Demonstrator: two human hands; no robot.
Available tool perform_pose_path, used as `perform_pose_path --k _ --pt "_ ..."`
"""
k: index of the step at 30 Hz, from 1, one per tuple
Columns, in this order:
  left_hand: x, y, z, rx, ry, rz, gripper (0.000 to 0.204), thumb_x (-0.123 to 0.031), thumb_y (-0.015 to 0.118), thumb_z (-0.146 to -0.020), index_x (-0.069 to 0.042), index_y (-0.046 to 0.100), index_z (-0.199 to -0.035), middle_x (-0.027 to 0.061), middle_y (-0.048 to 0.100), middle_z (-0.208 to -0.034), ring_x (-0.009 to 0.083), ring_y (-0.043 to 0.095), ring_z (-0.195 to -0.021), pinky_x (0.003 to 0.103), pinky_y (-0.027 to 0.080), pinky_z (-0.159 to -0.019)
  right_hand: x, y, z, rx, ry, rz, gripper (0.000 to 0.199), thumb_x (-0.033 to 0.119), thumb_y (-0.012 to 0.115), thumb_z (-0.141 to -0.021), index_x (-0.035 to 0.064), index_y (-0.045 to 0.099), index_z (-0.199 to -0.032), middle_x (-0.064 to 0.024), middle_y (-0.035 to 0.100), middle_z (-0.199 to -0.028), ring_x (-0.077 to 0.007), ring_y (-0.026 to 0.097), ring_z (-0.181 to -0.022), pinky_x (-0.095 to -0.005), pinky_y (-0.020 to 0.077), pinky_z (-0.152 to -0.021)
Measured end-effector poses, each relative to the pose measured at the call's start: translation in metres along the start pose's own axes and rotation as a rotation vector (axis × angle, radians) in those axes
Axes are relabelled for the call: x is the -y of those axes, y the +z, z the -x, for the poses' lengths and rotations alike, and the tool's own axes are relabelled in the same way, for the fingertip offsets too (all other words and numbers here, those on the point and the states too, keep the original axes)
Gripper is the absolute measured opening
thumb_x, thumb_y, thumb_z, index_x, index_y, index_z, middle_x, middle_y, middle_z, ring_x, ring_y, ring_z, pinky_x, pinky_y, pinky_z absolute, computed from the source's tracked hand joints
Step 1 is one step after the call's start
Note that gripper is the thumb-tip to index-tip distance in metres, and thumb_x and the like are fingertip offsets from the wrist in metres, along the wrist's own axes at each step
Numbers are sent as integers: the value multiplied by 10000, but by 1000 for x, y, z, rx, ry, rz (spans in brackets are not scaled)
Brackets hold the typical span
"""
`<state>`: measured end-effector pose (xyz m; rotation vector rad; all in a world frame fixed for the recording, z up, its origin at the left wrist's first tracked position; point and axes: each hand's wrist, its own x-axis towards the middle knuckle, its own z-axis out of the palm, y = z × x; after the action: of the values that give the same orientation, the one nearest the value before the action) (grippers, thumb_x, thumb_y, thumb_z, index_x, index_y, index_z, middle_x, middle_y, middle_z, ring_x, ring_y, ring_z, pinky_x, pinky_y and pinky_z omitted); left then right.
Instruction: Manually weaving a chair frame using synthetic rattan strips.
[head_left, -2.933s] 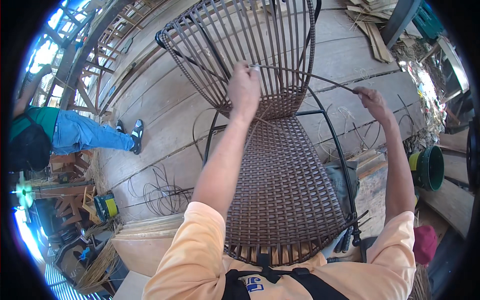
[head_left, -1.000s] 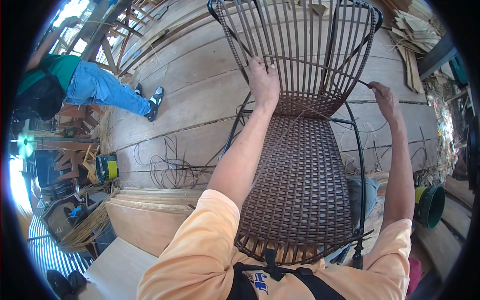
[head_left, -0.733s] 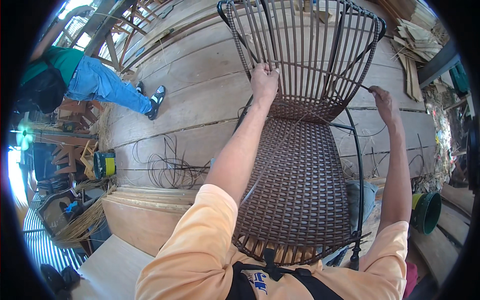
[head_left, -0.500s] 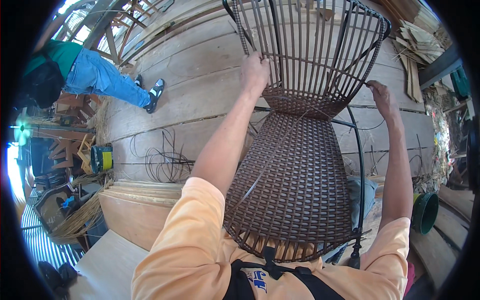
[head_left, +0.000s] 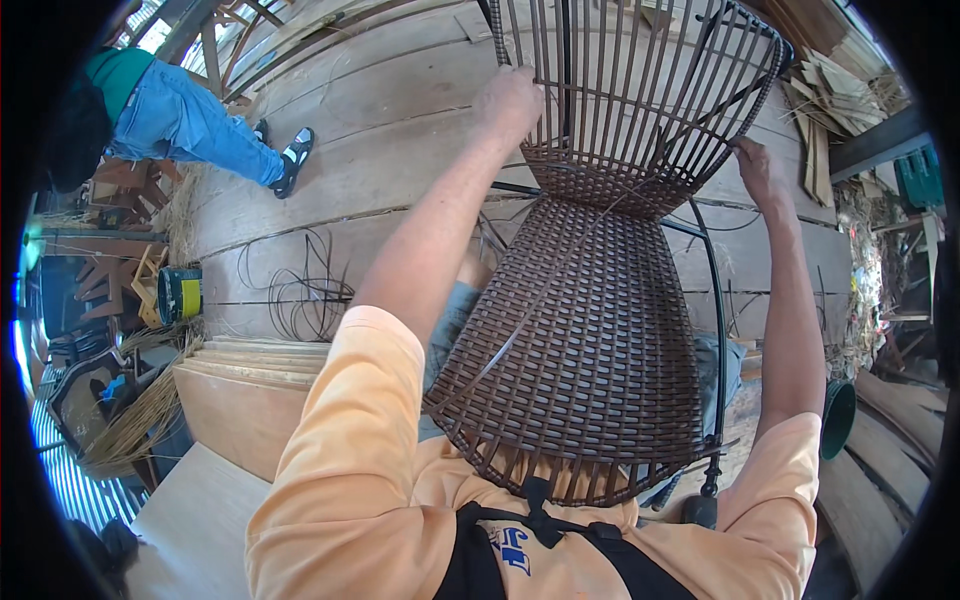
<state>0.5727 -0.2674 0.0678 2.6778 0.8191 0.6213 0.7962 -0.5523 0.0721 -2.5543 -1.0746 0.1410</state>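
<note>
A dark brown wicker chair [head_left: 590,330] is tilted in front of me, its woven seat close to my body. Its back [head_left: 640,75] has long upright strands, tightly woven only at the bottom. A thin cross strand [head_left: 625,100] passes through the uprights from one side to the other. My left hand [head_left: 512,103] is closed round the left edge of the back. At the right edge, the fingers of my right hand [head_left: 762,168] pinch the end of that strand; the exact grip is small. A loose strand [head_left: 515,340] lies slantwise over the seat.
A coil of thin strands [head_left: 305,290] lies on the plank floor at left. Stacked boards [head_left: 245,385] stand beside my left arm. A person in jeans [head_left: 200,130] stands at far left. A dark bucket [head_left: 838,420] and wood scraps [head_left: 835,90] are at right.
My left hand has moved slightly up along the left edge of the back. My right hand has come a little up, close against the right edge. The view has shifted somewhat.
</note>
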Motion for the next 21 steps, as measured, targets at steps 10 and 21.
perform_pose_path --k 10,21 --pt "125 -105 101 2 157 -166 281 -285 458 -872 -40 593 -891 172 586 -871 346 559 -861 451 442 -743 27 28 -7 -45 74 254 214 181 508 -793 5 580 -891 -252 601 -860 -388 591 -835 -467 459 -696" --pt "254 -391 342 -649 -272 -648 257 -197 490 -895 8 603 -1002 163 613 -950 284 575 -862 342 449 -770 206 86 -8 -178 -171 89 469 34 444 -794 122 410 -1253 -166 600 -1014 -305 575 -968 -425 452 -843"
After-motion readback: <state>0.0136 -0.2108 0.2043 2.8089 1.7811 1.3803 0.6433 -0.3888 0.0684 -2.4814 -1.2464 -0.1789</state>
